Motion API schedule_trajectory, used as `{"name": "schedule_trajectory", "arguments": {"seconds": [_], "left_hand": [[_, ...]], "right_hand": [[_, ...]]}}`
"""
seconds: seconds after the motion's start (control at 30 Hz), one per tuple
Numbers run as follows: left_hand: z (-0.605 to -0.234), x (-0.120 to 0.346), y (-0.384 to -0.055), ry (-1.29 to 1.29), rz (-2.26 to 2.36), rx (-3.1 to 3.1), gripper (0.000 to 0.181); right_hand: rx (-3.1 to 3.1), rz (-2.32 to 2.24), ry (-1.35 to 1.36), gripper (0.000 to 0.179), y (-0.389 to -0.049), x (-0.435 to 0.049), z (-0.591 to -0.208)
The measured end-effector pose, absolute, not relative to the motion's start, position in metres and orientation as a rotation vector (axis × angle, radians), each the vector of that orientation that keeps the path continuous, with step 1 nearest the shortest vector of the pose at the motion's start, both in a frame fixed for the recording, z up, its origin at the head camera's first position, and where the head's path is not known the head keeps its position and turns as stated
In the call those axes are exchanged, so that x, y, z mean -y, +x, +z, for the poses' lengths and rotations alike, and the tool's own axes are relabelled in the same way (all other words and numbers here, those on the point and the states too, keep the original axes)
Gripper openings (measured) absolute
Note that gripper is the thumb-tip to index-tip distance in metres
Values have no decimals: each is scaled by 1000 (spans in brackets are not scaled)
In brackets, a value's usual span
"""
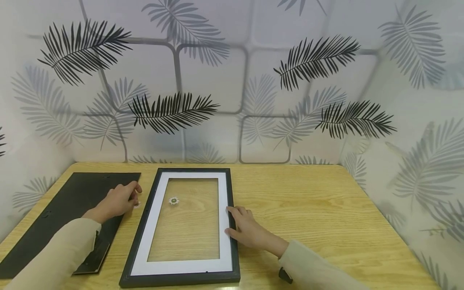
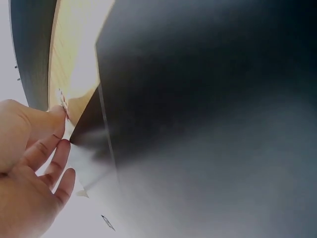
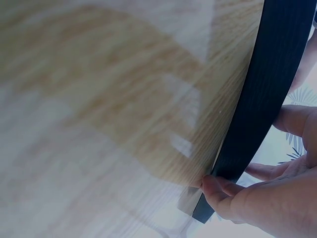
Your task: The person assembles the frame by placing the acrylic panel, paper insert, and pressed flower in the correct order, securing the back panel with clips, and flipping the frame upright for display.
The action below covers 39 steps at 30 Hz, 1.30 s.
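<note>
A black picture frame (image 1: 235, 257) with a white mat (image 1: 181, 266) lies on the wooden table in the head view. Inside the mat's opening sits a small white flower (image 1: 174, 200) with a green centre. To the left of the frame, my left hand (image 1: 115, 201) pinches another small white flower (image 1: 137, 204) between thumb and fingertip, low beside a black backing board (image 1: 90, 189). The left wrist view shows that flower (image 2: 61, 96) partly hidden by the thumb. My right hand (image 1: 248, 228) grips the frame's right side, and its fingers (image 3: 218, 193) bend around the black edge.
The wooden table (image 1: 308, 209) extends to the right of the frame. Behind it hangs a pale curtain (image 1: 217, 80) printed with dark leaves, which also runs down both sides. The backing board covers much of the table's left side.
</note>
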State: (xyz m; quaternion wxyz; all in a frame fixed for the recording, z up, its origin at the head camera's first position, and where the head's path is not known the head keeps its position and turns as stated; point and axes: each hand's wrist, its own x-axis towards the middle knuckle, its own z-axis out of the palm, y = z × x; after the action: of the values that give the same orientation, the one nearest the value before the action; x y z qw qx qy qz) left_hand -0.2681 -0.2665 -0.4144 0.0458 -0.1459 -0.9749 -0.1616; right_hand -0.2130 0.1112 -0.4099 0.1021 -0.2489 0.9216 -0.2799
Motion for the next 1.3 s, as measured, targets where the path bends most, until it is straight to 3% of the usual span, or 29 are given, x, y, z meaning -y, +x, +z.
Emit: {"name": "schedule_trajectory", "arguments": {"seconds": [1.3], "left_hand": [[-401,269,-273,-562,-755,2899,24]], "right_hand": [[-2726,-819,-752,56,-214,-112,-411]]}}
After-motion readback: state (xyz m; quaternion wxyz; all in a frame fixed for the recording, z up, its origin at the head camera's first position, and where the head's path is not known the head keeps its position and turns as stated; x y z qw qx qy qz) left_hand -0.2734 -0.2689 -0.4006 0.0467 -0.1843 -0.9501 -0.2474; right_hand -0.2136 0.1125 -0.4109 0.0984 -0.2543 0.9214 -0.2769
